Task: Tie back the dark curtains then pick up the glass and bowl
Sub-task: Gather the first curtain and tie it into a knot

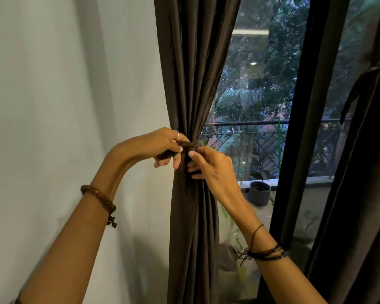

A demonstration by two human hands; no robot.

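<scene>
— Two hands at work on the dark curtain (191, 84)?
— Yes. It hangs bunched between the white wall (53, 106) and the window (257, 106). The left hand (162, 145) pinches one end of the tie (190, 144) wrapped round its waist; the right hand (211, 165) pinches the knot from the window side.
— Close together?
— Fingertips nearly touching, both clamped on the tie.
— Room around them?
— Bare wall on the left, open glass on the right up to the black frame (294, 128). A second curtain (360, 194) hangs at the right edge.
</scene>
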